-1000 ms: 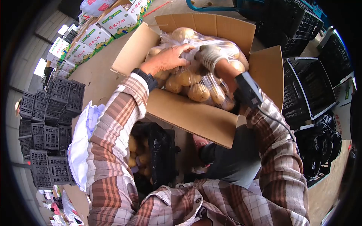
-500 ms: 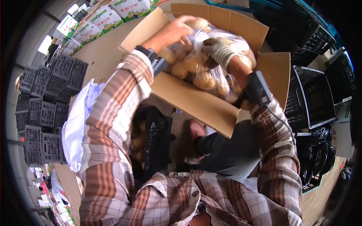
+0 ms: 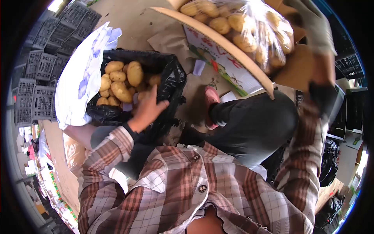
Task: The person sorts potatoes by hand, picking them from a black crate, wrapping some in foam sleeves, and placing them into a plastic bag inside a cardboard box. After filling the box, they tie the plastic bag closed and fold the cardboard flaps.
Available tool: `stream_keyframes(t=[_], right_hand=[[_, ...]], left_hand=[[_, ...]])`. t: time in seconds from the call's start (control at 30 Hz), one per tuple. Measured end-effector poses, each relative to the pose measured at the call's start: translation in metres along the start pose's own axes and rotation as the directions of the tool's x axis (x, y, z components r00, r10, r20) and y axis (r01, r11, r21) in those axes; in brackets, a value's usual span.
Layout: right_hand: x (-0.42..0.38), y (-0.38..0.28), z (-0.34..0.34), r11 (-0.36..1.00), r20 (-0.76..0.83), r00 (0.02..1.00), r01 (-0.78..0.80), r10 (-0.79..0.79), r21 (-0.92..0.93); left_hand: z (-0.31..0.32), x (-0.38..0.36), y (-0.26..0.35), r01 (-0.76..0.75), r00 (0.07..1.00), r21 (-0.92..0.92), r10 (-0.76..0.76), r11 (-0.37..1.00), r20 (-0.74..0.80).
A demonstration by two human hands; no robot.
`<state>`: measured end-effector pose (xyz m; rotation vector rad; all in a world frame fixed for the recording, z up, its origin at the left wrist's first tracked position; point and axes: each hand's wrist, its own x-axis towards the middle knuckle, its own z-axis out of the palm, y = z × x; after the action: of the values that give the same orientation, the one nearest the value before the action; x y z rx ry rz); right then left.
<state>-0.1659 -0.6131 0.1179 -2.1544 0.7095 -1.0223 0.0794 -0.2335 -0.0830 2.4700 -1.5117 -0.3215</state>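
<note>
My left hand (image 3: 149, 110) is at the near edge of a container lined with black plastic (image 3: 175, 74). Its fingers are stretched out and apart, close to the loose potatoes (image 3: 121, 92) inside. At the upper right, my gloved right hand (image 3: 316, 33) is smeared by motion beside the cardboard box (image 3: 222, 43), and its fingers cannot be made out. A clear plastic bag (image 3: 269, 35) full of potatoes rests in that box, gathered towards the top edge of the view.
A white sack (image 3: 80, 84) lies against the lined container's left side. Black plastic crates (image 3: 41, 66) are stacked at the far left. Black plastic bags (image 3: 330, 158) lie at the right. My bent leg (image 3: 253, 121) is below the cardboard box.
My left hand has left the potato bag and come down to the lined container. My right hand has moved off the bag to the right. The view has tilted down and left.
</note>
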Motion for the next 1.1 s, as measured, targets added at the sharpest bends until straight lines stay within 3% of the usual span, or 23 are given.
stream_keyframes(t=[0.03, 0.07, 0.13, 0.17, 0.2, 0.23, 0.27, 0.3, 0.33, 0.4, 0.47, 0.53, 0.67, 0.7, 0.73, 0.77, 0.8, 0.87, 0.9, 1.0, 1.03, 1.07, 1.1], right_hand=[[-0.028, -0.016, -0.007, 0.994, 0.103, 0.993, 0.048, -0.058, 0.102], [-0.056, -0.031, -0.013, 0.975, 0.205, 0.972, 0.071, -0.116, 0.21], [-0.111, -0.03, -0.013, 0.881, 0.248, 0.969, -0.115, -0.003, 0.459], [-0.137, -0.012, -0.014, 0.919, 0.183, 0.98, -0.141, 0.076, 0.369], [-0.164, 0.009, -0.014, 0.834, 0.124, 0.973, -0.232, 0.196, 0.5], [-0.196, 0.043, -0.01, 0.601, 0.077, 0.952, -0.248, 0.295, 0.76], [-0.228, 0.075, -0.007, 0.312, 0.03, 0.92, -0.163, 0.391, 0.936], [-0.258, 0.092, 0.004, 0.21, 0.054, 0.881, -0.171, 0.469, 0.963], [-0.283, 0.1, 0.02, 0.208, 0.099, 0.833, -0.248, 0.544, 0.946], [-0.322, 0.109, 0.052, 0.304, 0.192, 0.729, -0.49, 0.657, 0.817], [-0.339, 0.113, 0.084, 0.457, 0.282, 0.642, -0.731, 0.713, 0.507], [-0.342, 0.118, 0.11, 0.593, 0.352, 0.615, -0.785, 0.706, 0.182], [-0.319, 0.139, 0.161, 0.785, 0.436, 0.656, -0.558, 0.616, -0.269], [-0.31, 0.143, 0.17, 0.8, 0.44, 0.668, -0.491, 0.6, -0.346], [-0.298, 0.15, 0.179, 0.8, 0.44, 0.673, -0.442, 0.594, -0.405], [-0.282, 0.16, 0.189, 0.792, 0.438, 0.671, -0.412, 0.599, -0.451], [-0.268, 0.171, 0.198, 0.768, 0.429, 0.654, -0.409, 0.623, -0.493], [-0.255, 0.2, 0.21, 0.706, 0.41, 0.594, -0.44, 0.692, -0.555], [-0.263, 0.221, 0.213, 0.677, 0.403, 0.564, -0.447, 0.72, -0.584], [-0.286, 0.229, 0.217, 0.661, 0.424, 0.537, -0.391, 0.729, -0.641], [-0.291, 0.226, 0.227, 0.614, 0.426, 0.474, -0.374, 0.771, -0.695], [-0.306, 0.218, 0.24, 0.594, 0.326, 0.625, -0.28, 0.709, -0.754], [-0.309, 0.231, 0.255, 0.597, 0.398, 0.538, -0.262, 0.743, -0.758]], left_hand=[[0.025, -0.015, -0.016, 0.09, 0.988, -0.158, -0.069, 0.983, 0.135], [0.025, -0.03, 0.0, 0.164, 0.985, -0.237, -0.147, 0.958, 0.089], [0.027, -0.027, -0.003, 0.223, 0.973, -0.255, -0.2, 0.941, 0.113], [0.033, -0.023, -0.003, 0.213, 0.975, -0.264, -0.188, 0.941, 0.12], [0.039, -0.021, -0.003, 0.205, 0.979, -0.202, -0.198, 0.958, 0.056], [0.042, -0.021, -0.006, 0.212, 0.976, -0.133, -0.216, 0.968, -0.016], [0.039, -0.022, -0.005, 0.235, 0.97, -0.127, -0.24, 0.964, -0.03], [0.036, -0.024, 0.0, 0.244, 0.968, -0.103, -0.249, 0.964, -0.041], [0.034, -0.025, 0.004, 0.249, 0.966, -0.076, -0.253, 0.966, -0.048], [0.034, -0.026, 0.004, 0.222, 0.972, -0.092, -0.228, 0.971, -0.06], [0.035, -0.024, 0.0, 0.211, 0.977, -0.063, -0.213, 0.976, -0.027], [0.037, -0.02, -0.005, 0.217, 0.976, 0.005, -0.217, 0.976, 0.001], [0.023, -0.023, -0.015, 0.156, 0.977, -0.087, -0.141, 0.984, 0.158], [0.023, -0.024, -0.029, 0.034, 0.988, -0.164, -0.009, 0.986, 0.155], [0.008, -0.026, -0.028, 0.052, 0.975, -0.128, -0.022, 0.99, 0.221], [-0.023, -0.033, -0.013, -0.038, 0.983, -0.014, 0.039, 0.999, 0.181], [-0.035, -0.035, -0.028, -0.002, 0.978, -0.215, 0.047, 0.977, 0.204], [-0.072, -0.055, -0.049, 0.126, 0.982, -0.379, -0.062, 0.917, 0.177], [-0.098, -0.066, -0.055, 0.172, 0.979, -0.25, -0.137, 0.953, 0.149], [-0.128, -0.119, -0.127, 0.424, 0.899, -0.235, -0.439, 0.874, -0.008], [-0.126, -0.147, -0.175, 0.4, 0.901, -0.204, -0.424, 0.894, -0.09], [-0.129, -0.16, -0.175, 0.418, 0.894, -0.203, -0.441, 0.885, -0.08], [-0.135, -0.169, -0.172, 0.532, 0.82, -0.319, -0.571, 0.784, -0.036]])
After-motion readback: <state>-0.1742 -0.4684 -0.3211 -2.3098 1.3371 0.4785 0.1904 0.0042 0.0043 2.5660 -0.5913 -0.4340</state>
